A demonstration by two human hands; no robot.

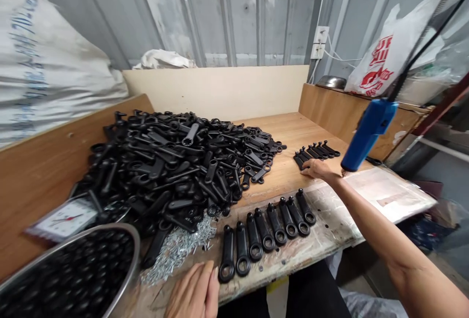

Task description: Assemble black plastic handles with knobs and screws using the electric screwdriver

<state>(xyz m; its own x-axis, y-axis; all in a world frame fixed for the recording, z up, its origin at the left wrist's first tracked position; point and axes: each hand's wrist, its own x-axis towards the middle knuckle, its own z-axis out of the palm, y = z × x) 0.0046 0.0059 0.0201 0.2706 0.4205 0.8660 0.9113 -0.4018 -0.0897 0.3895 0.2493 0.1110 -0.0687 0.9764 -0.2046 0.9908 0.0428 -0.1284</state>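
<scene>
My left hand (pixel 194 291) lies flat on the front edge of the workbench, fingers stretched out, beside the nearest black crank handle (pixel 227 254). That handle belongs to a front row of several, each with a ring end towards me and a small knob end away. My right hand (pixel 317 168) reaches out to a second, farther row of black crank handles (pixel 320 150). Its fingers are bent around the near end of the leftmost handles (pixel 298 159); the fingertips are partly hidden. A blue electric screwdriver (pixel 370 135) hangs above my right forearm.
A large pile of black crank handles (pixel 176 161) covers the bench's left and middle. Small silver screws (pixel 183 247) lie before it. A metal bowl (pixel 135 244) of round black knobs and a bagged clock (pixel 64 220) are at left. White sacks and a plastic bag (pixel 381 59) stand around.
</scene>
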